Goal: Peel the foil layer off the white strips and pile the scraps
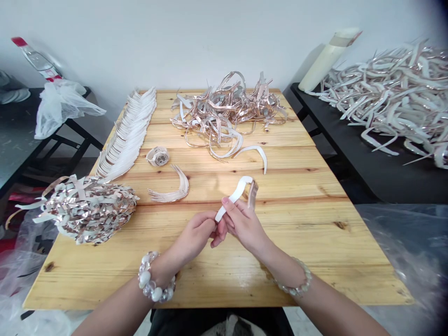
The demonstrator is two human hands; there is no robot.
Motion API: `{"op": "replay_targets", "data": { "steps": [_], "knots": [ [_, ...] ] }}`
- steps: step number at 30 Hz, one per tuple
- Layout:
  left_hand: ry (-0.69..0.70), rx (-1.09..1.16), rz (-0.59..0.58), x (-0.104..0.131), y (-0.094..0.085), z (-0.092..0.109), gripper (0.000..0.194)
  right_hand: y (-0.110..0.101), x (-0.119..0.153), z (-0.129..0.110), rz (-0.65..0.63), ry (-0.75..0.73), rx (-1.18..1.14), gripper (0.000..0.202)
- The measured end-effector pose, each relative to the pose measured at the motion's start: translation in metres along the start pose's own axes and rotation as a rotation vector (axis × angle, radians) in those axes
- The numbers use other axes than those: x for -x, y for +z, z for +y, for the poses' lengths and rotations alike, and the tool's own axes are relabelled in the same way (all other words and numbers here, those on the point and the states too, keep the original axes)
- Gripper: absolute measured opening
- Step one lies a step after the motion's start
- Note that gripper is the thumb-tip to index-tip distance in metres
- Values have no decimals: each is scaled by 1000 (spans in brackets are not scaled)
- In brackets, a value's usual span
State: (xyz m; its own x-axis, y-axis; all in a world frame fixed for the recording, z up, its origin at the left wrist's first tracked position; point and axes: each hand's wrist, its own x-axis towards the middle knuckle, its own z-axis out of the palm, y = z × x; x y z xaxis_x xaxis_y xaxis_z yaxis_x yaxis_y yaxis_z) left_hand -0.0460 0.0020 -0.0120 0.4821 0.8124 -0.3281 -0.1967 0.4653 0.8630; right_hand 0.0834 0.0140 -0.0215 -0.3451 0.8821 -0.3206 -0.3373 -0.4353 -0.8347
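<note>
A curved strip [240, 188], white on one side and rose-gold on the other, rises from between my two hands above the wooden table. My right hand [241, 221] pinches it between thumb and fingers. My left hand [203, 233] is closed at the strip's lower end, its fingertips touching those of my right hand. Beyond them a single loose strip [257, 148] lies in front of a tangled heap of strips [227, 105]. Left of my hands lies a small curved bundle of strips [175, 189], with a coiled roll [157, 156] behind it.
On the table's left are a long row of overlapping white strips [128, 133] and a shiny bundle [93, 208]. A black side table [385, 175] at right holds a large strip pile [402, 98] and a pale roll [327, 60]. A bottle [38, 60] stands far left.
</note>
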Motion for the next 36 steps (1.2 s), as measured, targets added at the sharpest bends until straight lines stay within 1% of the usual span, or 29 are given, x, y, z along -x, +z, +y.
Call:
{"op": "replay_targets", "data": {
  "steps": [3, 8, 11, 16, 20, 23, 26, 31, 34, 36],
  "knots": [
    [-6, 21, -48, 0, -2, 0, 16, -2, 0, -2, -1, -10, 2, 42],
    [17, -66, -58, 0, -2, 1, 30, -1, 2, -8, -13, -12, 82, 40],
    [31, -54, -87, 1, -2, 1, 30, 0, 4, -10, -26, 16, 75, 43],
    [59, -40, -147, 4, -5, 2, 26, 0, 5, -9, -83, 40, -4, 45],
    [81, -35, -222, 7, -9, 2, 26, -1, 6, -9, -101, 6, 5, 50],
    [97, -51, -243, 7, -11, 1, 28, 0, 8, -11, -90, -21, 31, 50],
    [103, -63, -244, 6, -11, -1, 27, 1, 8, -12, -66, -25, 50, 47],
    [151, -60, -173, 3, -8, -2, 27, -2, 5, -14, -79, -18, -14, 51],
    [157, -78, -173, 2, -9, 2, 26, -3, 4, -14, -56, -56, 12, 49],
    [150, -154, -130, 1, -10, 6, 24, -3, 4, -13, -19, -112, 84, 46]
  ]
}}
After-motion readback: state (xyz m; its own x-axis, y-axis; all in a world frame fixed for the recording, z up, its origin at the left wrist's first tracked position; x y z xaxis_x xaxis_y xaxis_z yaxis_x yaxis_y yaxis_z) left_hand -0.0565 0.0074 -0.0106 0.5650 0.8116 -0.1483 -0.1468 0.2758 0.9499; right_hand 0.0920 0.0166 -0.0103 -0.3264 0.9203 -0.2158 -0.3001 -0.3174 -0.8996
